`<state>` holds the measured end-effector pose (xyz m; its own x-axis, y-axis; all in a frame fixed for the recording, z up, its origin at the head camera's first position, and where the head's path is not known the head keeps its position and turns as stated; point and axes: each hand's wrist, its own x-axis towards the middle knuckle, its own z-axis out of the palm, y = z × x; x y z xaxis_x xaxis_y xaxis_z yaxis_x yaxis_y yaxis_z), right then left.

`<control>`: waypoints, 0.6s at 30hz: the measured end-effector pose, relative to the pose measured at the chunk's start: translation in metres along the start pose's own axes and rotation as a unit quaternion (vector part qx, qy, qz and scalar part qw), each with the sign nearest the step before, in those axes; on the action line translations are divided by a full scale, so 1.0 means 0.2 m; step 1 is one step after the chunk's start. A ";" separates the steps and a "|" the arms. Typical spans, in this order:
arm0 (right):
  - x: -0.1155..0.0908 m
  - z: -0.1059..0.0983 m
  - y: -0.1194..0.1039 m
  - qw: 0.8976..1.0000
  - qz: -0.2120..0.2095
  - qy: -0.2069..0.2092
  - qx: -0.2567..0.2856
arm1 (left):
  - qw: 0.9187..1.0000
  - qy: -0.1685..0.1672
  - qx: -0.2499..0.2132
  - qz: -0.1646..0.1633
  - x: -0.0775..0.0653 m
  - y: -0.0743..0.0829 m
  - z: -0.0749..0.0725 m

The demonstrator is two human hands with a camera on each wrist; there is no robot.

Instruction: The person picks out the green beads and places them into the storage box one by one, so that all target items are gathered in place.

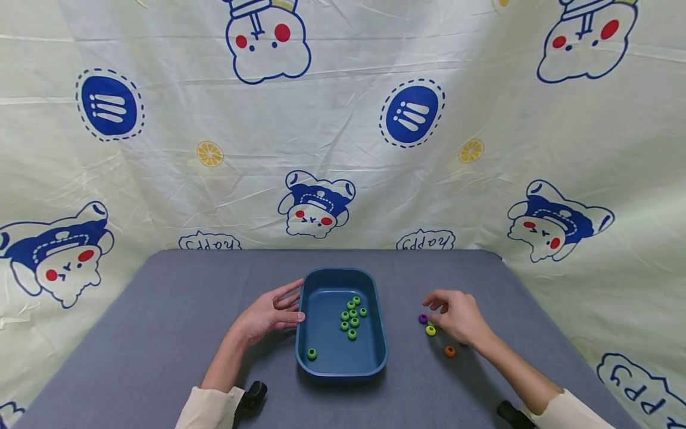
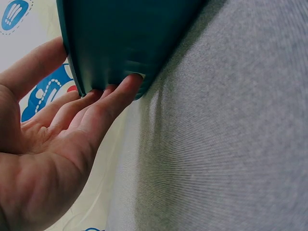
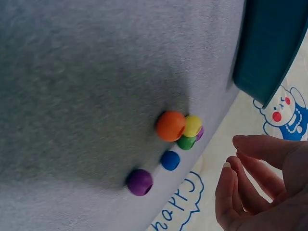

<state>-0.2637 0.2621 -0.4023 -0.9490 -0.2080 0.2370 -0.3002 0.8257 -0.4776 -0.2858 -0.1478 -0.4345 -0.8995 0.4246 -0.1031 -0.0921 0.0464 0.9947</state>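
My left hand point(image 1: 270, 313) rests against the left side of a blue tray point(image 1: 342, 375), its fingers extended along the outer wall and the thumb at the rim. Inside the tray lie several green beads point(image 1: 353, 314), most grouped toward the right, with one near the front left corner. Over the table to the right, my right hand point(image 1: 458, 316) hovers with fingers bent loosely and a gap between thumb and fingertips, holding nothing. Around it lie an orange bead point(image 3: 170, 126), a yellow bead point(image 3: 193, 126), a green bead point(image 3: 186, 142), a blue bead point(image 3: 170, 160) and two purple beads point(image 3: 139, 182).
A grey cloth covers the table point(image 1: 134, 357). Behind it hangs a pale curtain point(image 1: 343, 131) with cartoon prints. Dark wrist camera mounts point(image 1: 252, 398) sit at both cream sleeves point(image 1: 211, 408).
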 end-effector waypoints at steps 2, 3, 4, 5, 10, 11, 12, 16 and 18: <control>0.00 0.00 0.02 1.000 0.001 -0.006 -0.001 | 1.000 0.000 0.000 -0.001 0.00 0.00 0.00; 0.00 0.00 0.02 1.000 0.002 -0.010 0.000 | 1.000 0.001 -0.001 -0.001 0.00 0.00 0.00; -0.01 0.00 0.03 1.000 0.003 -0.013 0.001 | 1.000 0.001 -0.001 -0.002 0.00 0.00 0.00; -0.01 0.00 0.04 1.000 0.004 -0.016 0.002 | 1.000 0.001 -0.001 -0.001 0.00 0.00 0.00; -0.01 0.01 0.07 0.999 0.007 -0.031 0.010 | 1.000 0.002 -0.001 0.000 0.00 0.00 0.00; -0.01 0.01 0.08 0.999 0.010 -0.034 0.010 | 1.000 0.001 -0.001 0.000 0.00 0.00 0.00; -0.01 0.02 0.09 0.999 0.012 -0.035 0.010 | 1.000 0.001 -0.002 0.000 0.00 0.00 0.00; -0.02 0.03 0.11 0.999 0.020 -0.037 0.006 | 1.000 0.002 0.001 0.001 0.00 0.00 0.00; -0.02 0.04 0.12 0.999 0.019 -0.036 0.004 | 1.000 0.002 0.002 0.001 0.00 0.00 0.00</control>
<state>-0.2679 0.2788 -0.4217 -0.9643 -0.2136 0.1566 -0.2637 0.8298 -0.4918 -0.2853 -0.1474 -0.4349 -0.9017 0.4202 -0.1017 -0.0892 0.0492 0.9948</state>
